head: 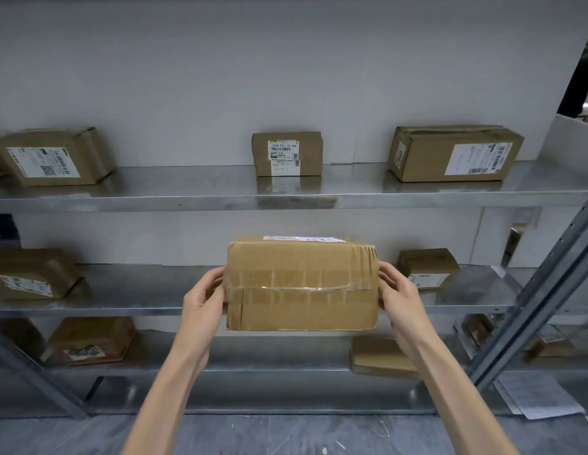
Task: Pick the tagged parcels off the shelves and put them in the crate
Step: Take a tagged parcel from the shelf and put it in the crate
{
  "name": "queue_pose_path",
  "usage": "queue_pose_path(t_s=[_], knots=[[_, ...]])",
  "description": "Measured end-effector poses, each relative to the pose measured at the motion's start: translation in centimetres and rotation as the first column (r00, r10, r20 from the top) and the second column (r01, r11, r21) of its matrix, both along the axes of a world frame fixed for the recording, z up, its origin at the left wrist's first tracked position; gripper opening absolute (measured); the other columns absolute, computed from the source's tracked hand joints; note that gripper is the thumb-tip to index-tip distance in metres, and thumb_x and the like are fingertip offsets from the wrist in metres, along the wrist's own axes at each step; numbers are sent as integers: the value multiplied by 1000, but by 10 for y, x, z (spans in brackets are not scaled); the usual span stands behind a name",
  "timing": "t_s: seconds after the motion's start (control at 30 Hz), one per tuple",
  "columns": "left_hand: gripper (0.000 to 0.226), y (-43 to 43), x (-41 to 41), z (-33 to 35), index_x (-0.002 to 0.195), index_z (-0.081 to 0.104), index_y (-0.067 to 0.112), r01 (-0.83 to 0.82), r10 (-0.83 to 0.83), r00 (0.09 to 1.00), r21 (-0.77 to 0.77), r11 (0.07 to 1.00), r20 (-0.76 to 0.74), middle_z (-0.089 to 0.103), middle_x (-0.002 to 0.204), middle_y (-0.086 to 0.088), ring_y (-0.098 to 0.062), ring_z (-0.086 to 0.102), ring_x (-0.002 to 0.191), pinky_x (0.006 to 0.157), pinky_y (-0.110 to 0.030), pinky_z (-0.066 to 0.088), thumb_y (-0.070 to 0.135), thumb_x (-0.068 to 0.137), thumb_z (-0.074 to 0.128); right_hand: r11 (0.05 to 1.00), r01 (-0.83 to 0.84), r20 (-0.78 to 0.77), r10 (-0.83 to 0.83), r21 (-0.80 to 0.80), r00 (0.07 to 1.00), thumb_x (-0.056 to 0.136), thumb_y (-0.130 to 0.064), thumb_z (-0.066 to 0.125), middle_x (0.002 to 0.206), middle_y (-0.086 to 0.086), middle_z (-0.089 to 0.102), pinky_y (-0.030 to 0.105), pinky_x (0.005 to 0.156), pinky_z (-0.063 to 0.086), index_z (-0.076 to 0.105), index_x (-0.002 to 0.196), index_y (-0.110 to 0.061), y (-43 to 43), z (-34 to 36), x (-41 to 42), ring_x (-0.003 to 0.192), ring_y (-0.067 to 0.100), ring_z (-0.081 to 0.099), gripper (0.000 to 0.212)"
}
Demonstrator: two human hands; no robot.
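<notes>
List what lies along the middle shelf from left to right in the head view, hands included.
labelled parcel at the far left → left hand → taped parcel, gripped at its two ends → right hand → small parcel with a white label on its front

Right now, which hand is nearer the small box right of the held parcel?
Right. The right hand grips the right edge of the held parcel, just left of the small box; the left hand grips the far edge.

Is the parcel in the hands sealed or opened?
Sealed: the parcel has clear tape over its closed flap seam.
</notes>
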State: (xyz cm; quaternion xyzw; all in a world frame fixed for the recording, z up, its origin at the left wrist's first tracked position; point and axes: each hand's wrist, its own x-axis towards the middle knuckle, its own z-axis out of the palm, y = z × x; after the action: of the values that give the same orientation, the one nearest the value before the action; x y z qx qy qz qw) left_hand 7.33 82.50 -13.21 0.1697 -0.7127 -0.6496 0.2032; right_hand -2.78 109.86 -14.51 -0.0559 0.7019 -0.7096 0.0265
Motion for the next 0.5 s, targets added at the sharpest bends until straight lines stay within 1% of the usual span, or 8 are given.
queue_pose_path(t_s=[0.07,0.13,0.2,0.23,0.33,0.4,0.43,0.5], knots=[[22,0,1,3,111,67,30,2,-2,1000,9,1000,-20,72,102,10,-4,67,95,69,-15,54,22,103,47,999,11,6,-11,-33,1000,103,-19,49,113,-3,72,28,80,55,67,120,-25,1,4,2,107,15,66,25],[20,1,3,6,109,67,24,10,-9,999,18,1000,-44,73,101,7,-6,67,94,73,-17,55,23,102,49,997,36,13,-35,-64,999,103,-19,49,115,-1,70,33,84,57,66,120,-23,1,6,3,109,19,65,25],[19,0,4,7,108,67,21,24,-24,998,3,1000,-64,73,101,5,-9,67,96,78,-22,55,24,101,50,995,53,4,-53,-88,999,101,-20,51,114,-1,71,37,89,58,67,119,-23,1,10,5,108,17,66,23],[18,0,5,7,107,67,20,35,-35,996,0,999,-78,73,101,4,-10,67,95,79,-24,55,23,101,50,993,57,-1,-57,-102,998,101,-19,53,113,-2,72,37,90,57,67,118,-22,1,11,6,107,16,66,22],[18,-2,6,6,108,65,14,58,-57,994,13,998,-94,73,104,0,-13,67,98,77,-25,56,22,102,50,990,57,-16,-60,-131,998,100,-15,55,112,-1,73,34,86,55,68,114,-20,2,13,6,108,18,67,20],[19,-3,4,5,110,63,11,63,-60,994,29,998,-93,73,110,-1,-14,67,102,76,-23,56,22,102,50,989,58,-31,-63,-138,998,100,-13,56,113,-1,73,33,85,55,68,112,-20,3,13,6,110,19,67,19],[19,-3,3,4,111,63,10,64,-60,994,39,997,-95,72,113,-2,-15,67,104,76,-22,56,21,102,50,989,60,-44,-66,-138,997,99,-13,56,113,-2,73,32,84,56,67,113,-22,2,13,7,110,19,66,19],[19,-2,2,3,115,64,15,64,-58,993,49,997,-100,71,115,-1,-15,66,107,74,-20,56,20,102,50,990,58,-78,-68,-126,995,100,-11,55,114,-6,72,29,85,57,66,115,-28,1,14,8,111,13,66,25]])
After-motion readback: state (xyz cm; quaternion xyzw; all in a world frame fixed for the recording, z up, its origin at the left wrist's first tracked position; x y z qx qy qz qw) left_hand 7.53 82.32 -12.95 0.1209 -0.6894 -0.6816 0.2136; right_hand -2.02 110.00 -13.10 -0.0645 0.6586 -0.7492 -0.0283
